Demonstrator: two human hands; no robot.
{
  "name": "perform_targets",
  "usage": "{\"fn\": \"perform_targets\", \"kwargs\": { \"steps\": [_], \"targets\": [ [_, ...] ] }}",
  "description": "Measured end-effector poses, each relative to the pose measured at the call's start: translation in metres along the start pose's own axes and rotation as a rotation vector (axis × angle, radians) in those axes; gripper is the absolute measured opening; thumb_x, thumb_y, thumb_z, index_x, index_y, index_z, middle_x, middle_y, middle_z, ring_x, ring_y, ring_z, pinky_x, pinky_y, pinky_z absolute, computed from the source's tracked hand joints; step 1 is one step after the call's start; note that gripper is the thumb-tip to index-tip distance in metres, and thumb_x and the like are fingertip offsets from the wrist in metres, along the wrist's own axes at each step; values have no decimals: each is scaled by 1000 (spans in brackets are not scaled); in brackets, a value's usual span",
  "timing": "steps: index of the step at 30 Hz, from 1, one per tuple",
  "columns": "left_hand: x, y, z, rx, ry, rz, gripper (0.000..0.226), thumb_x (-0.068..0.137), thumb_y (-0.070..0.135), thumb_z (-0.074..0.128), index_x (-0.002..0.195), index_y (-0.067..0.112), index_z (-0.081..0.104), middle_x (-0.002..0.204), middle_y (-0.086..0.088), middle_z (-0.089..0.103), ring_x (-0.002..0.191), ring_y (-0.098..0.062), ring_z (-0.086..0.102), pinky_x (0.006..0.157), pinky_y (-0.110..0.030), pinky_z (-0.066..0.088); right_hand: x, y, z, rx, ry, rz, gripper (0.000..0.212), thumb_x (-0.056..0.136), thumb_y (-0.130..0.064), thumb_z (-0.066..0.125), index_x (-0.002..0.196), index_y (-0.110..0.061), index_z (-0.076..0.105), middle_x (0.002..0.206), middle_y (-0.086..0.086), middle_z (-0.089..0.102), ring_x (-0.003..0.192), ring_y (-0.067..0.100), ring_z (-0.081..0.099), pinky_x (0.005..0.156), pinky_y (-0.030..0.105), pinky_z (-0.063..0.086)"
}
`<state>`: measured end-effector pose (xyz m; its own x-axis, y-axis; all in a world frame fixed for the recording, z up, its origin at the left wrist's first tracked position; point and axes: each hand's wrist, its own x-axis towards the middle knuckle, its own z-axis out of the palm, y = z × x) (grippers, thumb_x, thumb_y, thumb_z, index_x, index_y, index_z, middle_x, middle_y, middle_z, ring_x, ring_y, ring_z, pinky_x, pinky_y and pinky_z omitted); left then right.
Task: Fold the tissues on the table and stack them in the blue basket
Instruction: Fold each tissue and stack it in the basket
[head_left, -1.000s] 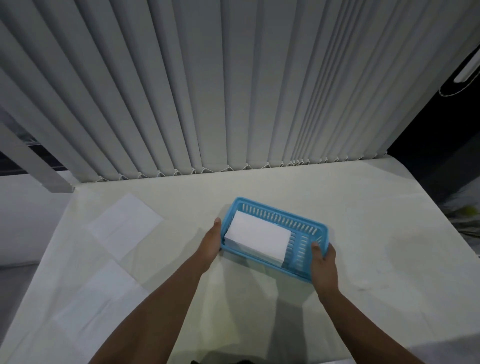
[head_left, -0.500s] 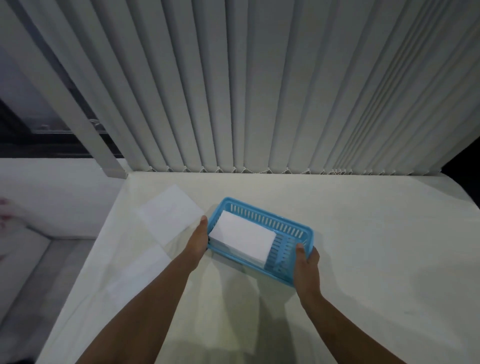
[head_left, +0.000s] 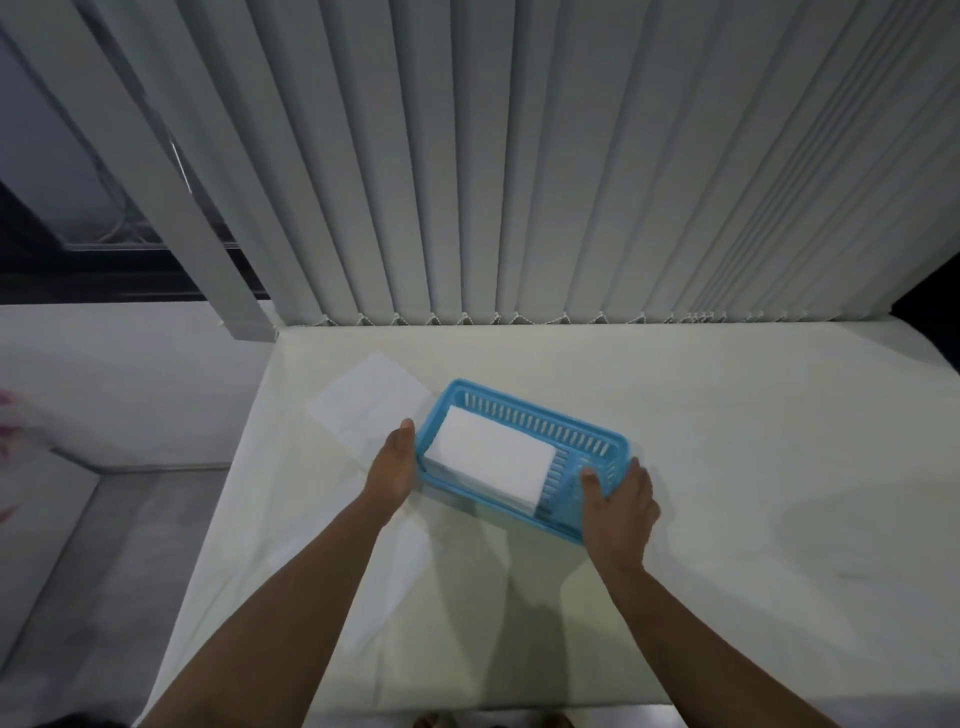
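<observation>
Two bare forearms reach across a pale bench (head_left: 727, 493) to a blue basket (head_left: 597, 434) gripped at both short ends. The right hand (head_left: 621, 501) closes over the basket's near right corner, thumb on the rim and fingers wrapped outside. The left hand (head_left: 393, 467) presses flat against the left end wall. Between them, a stack of folded white tissues (head_left: 491, 457) fills the basket's left part. Just beyond the left hand, an unfolded tissue (head_left: 371, 402) lies flat on the bench. Vertical blinds (head_left: 519, 156) hang behind.
</observation>
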<state>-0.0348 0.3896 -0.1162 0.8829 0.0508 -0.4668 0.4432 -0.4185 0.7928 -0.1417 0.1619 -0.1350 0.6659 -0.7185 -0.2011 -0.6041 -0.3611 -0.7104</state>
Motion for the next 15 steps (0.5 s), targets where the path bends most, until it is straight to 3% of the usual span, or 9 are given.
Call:
{"fn": "perform_targets", "kwargs": {
  "steps": [4, 9, 12, 15],
  "targets": [
    [-4, -16, -31, 149, 191, 85, 51, 101, 39, 27, 129, 3, 51, 133, -16, 55, 123, -31, 50, 104, -38, 36, -24, -36, 7, -279, 138, -401, 67, 85, -49, 55, 139, -11, 43, 149, 12, 40, 133, 36, 40, 111, 53, 25],
    [-6, -60, -86, 303, 330, 45, 42, 93, 30, 54, 131, 13, 49, 131, -14, 54, 121, -31, 52, 103, -43, 41, -54, -81, 54, -464, 65, -823, 45, 79, -43, 51, 117, -22, 62, 133, 3, 57, 119, 28, 45, 102, 47, 33],
    [-20, -87, -104, 496, 333, -32, 49, 88, 31, 59, 133, 15, 46, 130, -11, 53, 122, -31, 50, 99, -42, 42, -70, -102, 92, -549, -66, -1107, 32, 74, -35, 50, 98, -25, 69, 115, -3, 66, 104, 24, 54, 89, 39, 33],
    [-34, -112, -108, 585, 306, -80, 55, 85, 39, 62, 133, 17, 44, 129, -7, 52, 120, -28, 50, 96, -41, 44, -82, -115, 129, -746, -263, -1326, 28, 79, -25, 52, 102, -25, 68, 113, -3, 67, 104, 23, 56, 92, 38, 34]
  ]
}}
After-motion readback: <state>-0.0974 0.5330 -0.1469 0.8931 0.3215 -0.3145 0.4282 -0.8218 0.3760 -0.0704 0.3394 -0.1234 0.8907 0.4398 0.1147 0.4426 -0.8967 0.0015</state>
